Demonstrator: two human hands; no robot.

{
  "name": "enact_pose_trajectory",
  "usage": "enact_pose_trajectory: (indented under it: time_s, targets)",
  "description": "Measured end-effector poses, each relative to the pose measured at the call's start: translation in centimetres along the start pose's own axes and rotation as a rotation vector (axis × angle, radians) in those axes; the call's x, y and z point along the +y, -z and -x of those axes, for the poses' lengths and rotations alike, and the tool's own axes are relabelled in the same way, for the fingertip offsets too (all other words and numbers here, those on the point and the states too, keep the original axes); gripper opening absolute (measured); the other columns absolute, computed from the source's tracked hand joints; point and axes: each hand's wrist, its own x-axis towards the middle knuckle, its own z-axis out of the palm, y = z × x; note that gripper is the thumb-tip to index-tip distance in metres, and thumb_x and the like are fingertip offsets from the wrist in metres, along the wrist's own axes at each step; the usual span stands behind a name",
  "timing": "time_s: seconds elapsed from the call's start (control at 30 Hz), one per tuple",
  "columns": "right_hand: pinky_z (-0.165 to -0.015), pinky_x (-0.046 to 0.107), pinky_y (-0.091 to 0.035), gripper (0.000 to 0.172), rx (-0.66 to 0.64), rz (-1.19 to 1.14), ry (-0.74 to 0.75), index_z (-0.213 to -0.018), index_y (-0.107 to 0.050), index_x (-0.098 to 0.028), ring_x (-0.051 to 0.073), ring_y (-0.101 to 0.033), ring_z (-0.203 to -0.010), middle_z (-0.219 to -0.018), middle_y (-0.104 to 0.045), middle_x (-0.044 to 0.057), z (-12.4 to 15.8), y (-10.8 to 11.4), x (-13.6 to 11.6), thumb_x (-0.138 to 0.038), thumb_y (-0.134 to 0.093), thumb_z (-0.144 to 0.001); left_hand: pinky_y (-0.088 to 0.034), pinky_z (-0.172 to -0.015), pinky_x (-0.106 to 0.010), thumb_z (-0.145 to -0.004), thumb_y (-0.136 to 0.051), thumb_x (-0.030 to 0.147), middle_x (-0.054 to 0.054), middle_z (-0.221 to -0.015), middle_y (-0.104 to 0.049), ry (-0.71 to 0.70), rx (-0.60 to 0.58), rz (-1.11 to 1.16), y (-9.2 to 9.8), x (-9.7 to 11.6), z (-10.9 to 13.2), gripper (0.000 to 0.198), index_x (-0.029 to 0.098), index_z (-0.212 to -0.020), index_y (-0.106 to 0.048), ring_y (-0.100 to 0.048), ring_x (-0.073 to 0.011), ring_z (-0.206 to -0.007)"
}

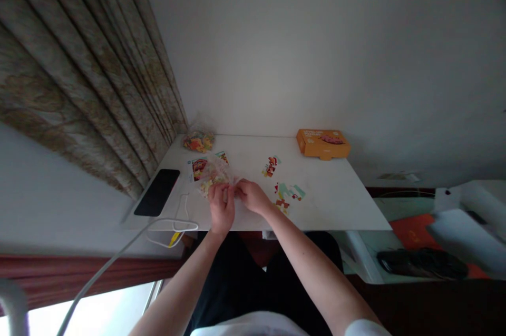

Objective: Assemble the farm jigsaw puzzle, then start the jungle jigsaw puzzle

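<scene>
A clear plastic bag with small puzzle pieces inside lies on the white table, partly over a printed picture card. My left hand has its fingers closed on the near side of the bag. Just to its right, my right hand pinches the gathered plastic. The two hands almost touch. Loose puzzle pieces lie in a small cluster right of the bag, and more loose pieces are spread nearer to me, beside my right wrist.
Another bag of pieces stands at the back left corner. An orange box sits at the back right. A black phone lies at the left edge, near a white cable. A curtain hangs on the left.
</scene>
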Motion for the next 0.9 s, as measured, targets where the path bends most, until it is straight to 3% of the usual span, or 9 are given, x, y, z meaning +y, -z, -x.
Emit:
enact_pose_trajectory:
  time_s: [0.07, 0.13, 0.2, 0.27, 0.33, 0.43, 0.57, 0.73, 0.9]
  targets:
    - [-0.097, 0.032, -0.046, 0.028, 0.028, 0.149, -0.004, -0.104, -0.076, -0.024, 0.020, -0.067, -0.104, -0.109, -0.075, 0.005, 2.1, 2.3, 1.4, -0.017, -0.050, -0.097, -0.049, -0.094, -0.044, -0.097, -0.055, 0.028, -0.011, -0.104, -0.061, -0.071, 0.024, -0.070, 0.1, 0.8, 0.5, 0.012, 0.020, -0.105, -0.060, -0.059, -0.0250, -0.103]
    - [-0.101, 0.036, -0.043, 0.024, 0.139, 0.358, -0.106, -0.108, -0.076, -0.022, 0.023, -0.065, -0.108, -0.112, -0.074, 0.009, 4.2, 4.8, 2.8, -0.027, -0.055, -0.099, -0.048, -0.095, -0.045, -0.095, -0.057, 0.023, -0.012, -0.106, -0.061, -0.205, -0.021, -0.112, 0.0, 2.0, 1.2, 0.015, 0.021, -0.109, -0.061, -0.060, -0.0260, -0.104]
    - [-0.101, 0.043, -0.041, 0.031, 0.265, 0.564, -0.264, -0.114, -0.074, -0.019, 0.029, -0.060, -0.115, -0.118, -0.071, 0.014, 6.0, 7.0, 3.8, -0.041, -0.062, -0.096, -0.049, -0.091, -0.042, -0.093, -0.057, 0.018, -0.011, -0.105, -0.062, -0.361, -0.160, -0.088, -0.8, 3.6, 1.7, 0.016, 0.022, -0.108, -0.062, -0.061, -0.0252, -0.101]
    - [-0.097, 0.046, -0.040, 0.042, 0.307, 0.703, -0.401, -0.113, -0.074, -0.017, 0.034, -0.058, -0.115, -0.120, -0.068, 0.018, 7.3, 8.4, 4.3, -0.052, -0.062, -0.094, -0.051, -0.089, -0.041, -0.092, -0.054, 0.013, -0.010, -0.105, -0.063, -0.440, -0.344, -0.033, -2.7, 5.2, 1.8, 0.021, 0.024, -0.109, -0.062, -0.062, -0.0249, -0.101]
    - [-0.094, 0.047, -0.040, 0.044, 0.280, 0.757, -0.470, -0.110, -0.075, -0.017, 0.035, -0.058, -0.113, -0.119, -0.066, 0.020, 8.1, 8.9, 4.5, -0.055, -0.060, -0.094, -0.051, -0.093, -0.044, -0.090, -0.053, 0.010, -0.011, -0.113, -0.063, -0.374, -0.490, -0.031, -5.6, 6.5, 1.3, 0.028, 0.024, -0.113, -0.061, -0.061, -0.0266, -0.108]
    - [-0.092, 0.045, -0.040, 0.038, 0.231, 0.735, -0.505, -0.109, -0.074, -0.019, 0.033, -0.058, -0.111, -0.116, -0.065, 0.018, 8.1, 8.5, 4.6, -0.051, -0.062, -0.094, -0.048, -0.104, -0.048, -0.086, -0.052, 0.005, -0.015, -0.131, -0.058, -0.129, -0.572, -0.135, -10.7, 7.2, -0.5, 0.043, 0.022, -0.124, -0.057, -0.056, -0.0289, -0.125]
    - [-0.091, 0.044, -0.043, 0.038, 0.239, 0.601, -0.597, -0.114, -0.071, -0.021, 0.032, -0.057, -0.116, -0.120, -0.064, 0.014, 6.8, 8.4, 5.6, -0.045, -0.072, -0.086, -0.041, -0.110, -0.049, -0.094, -0.055, 0.020, -0.021, -0.144, -0.051, 0.105, -0.709, -0.393, -15.3, 6.6, -3.3, 0.041, 0.018, -0.134, -0.051, -0.050, -0.0329, -0.134]
    - [-0.089, 0.041, -0.044, 0.047, 0.194, 0.464, -0.683, -0.114, -0.068, -0.019, 0.033, -0.058, -0.119, -0.123, -0.064, 0.015, 4.9, 9.1, 6.7, -0.032, -0.082, -0.071, -0.044, -0.102, -0.045, -0.096, -0.053, 0.025, -0.020, -0.128, -0.061, 0.161, -0.824, -0.513, -16.7, 5.6, -5.0, 0.032, 0.016, -0.127, -0.056, -0.055, -0.0336, -0.124]
    - [-0.088, 0.038, -0.043, 0.044, 0.239, 0.368, -0.619, -0.116, -0.063, -0.023, 0.027, -0.064, -0.106, -0.103, -0.072, 0.007, 4.4, 9.2, 7.3, -0.020, -0.074, -0.074, -0.048, -0.091, -0.039, -0.086, -0.064, 0.017, -0.018, -0.124, -0.064, 0.351, -0.826, -0.382, -17.4, 4.1, -5.8, 0.044, 0.020, -0.129, -0.053, -0.063, -0.0295, -0.114]
